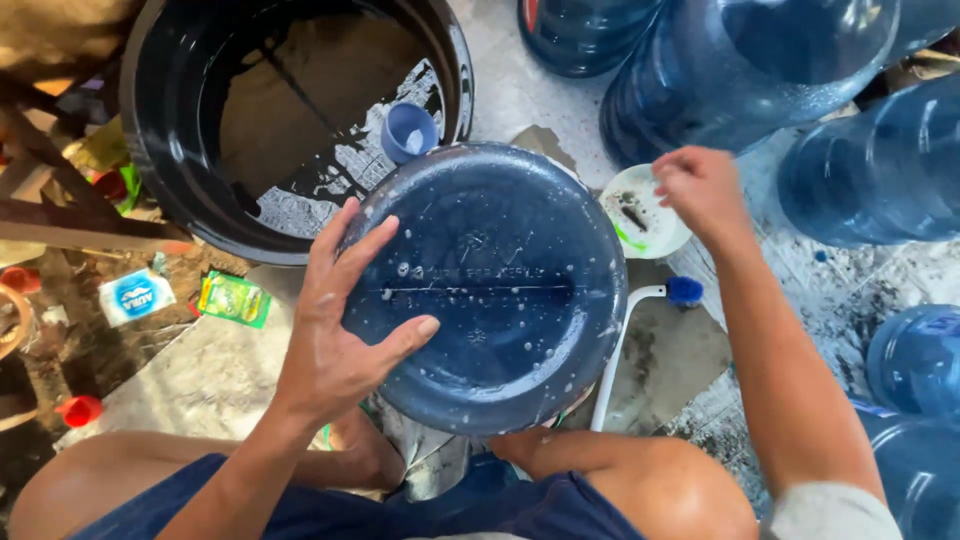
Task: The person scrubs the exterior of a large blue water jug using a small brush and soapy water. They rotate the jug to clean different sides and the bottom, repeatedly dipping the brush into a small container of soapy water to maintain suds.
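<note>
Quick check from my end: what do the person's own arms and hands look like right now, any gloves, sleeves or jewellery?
Both hands are bare: no gloves, rings, watch or bands show on the left hand or the right hand. Both forearms are uncovered. A light grey sleeve edge shows on the right arm at the bottom of the frame; no sleeve is visible on the left arm. The left hand looks wet.

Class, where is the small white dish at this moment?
In the head view, the small white dish lies on the floor right of the big blue jug, under the right hand.
</note>
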